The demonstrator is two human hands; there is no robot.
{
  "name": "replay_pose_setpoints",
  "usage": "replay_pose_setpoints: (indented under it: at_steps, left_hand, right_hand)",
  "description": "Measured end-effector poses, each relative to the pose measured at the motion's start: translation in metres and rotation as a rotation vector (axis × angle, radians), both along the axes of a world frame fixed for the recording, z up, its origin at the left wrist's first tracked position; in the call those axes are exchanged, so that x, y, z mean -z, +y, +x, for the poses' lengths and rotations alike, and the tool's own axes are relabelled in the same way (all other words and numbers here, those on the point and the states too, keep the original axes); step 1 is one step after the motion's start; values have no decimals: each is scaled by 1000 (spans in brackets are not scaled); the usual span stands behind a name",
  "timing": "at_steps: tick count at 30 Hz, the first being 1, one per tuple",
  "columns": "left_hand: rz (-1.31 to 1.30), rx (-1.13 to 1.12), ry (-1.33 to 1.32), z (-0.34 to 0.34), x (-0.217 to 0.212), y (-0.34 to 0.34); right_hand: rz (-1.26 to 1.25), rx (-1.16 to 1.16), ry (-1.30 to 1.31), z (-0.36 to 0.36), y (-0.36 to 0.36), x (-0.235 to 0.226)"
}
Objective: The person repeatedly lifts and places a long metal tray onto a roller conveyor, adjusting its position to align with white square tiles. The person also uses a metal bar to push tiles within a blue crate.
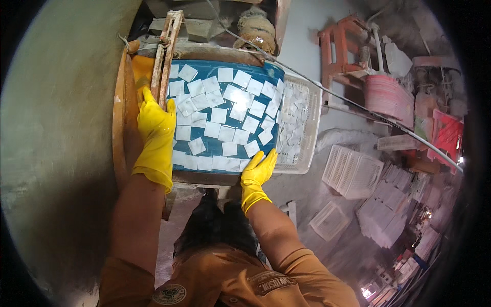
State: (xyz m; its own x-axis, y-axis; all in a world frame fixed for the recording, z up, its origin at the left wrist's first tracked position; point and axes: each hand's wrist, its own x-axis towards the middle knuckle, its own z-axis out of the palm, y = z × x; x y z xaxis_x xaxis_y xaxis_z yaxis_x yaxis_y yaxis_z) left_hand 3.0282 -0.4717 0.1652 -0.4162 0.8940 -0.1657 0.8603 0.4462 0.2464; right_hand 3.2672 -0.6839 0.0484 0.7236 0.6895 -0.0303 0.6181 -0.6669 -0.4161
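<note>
Many small, square, white-grey marble tiles (226, 134) lie loosely spread on a wet blue surface (204, 147). My left hand (156, 125), in a yellow rubber glove, is at the near end of a worn, rust-stained bar (166, 56) along the left side of the tiles. Its thumb lies on one side of the bar and its fingers on the other, closed around it. At the near right corner of the surface my right hand (259, 174), gloved alike, rests with fingers stretched out against the edge and the tiles there.
A white plastic crate (313, 110) holding more tiles sits against the surface's right end. A cable (353, 101) crosses above it. On the floor to the right are more white crates (353, 171), stacked pale slabs (386, 212), and an orange-red frame (340, 48) beside pink stacked basins (387, 100).
</note>
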Motion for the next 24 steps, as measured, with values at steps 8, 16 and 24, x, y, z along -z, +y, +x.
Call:
replay_pose_setpoints:
  at_steps: [8, 16, 24]
  left_hand:
    - [212, 182, 27, -12, 13, -28]
    - [366, 274, -77, 21, -3, -128]
    - [441, 510, -252, 27, -60, -315]
  right_hand:
    - [53, 4, 46, -2, 3, 2]
    - [83, -44, 69, 9, -16, 12]
    - [-121, -296, -148, 42, -22, 66]
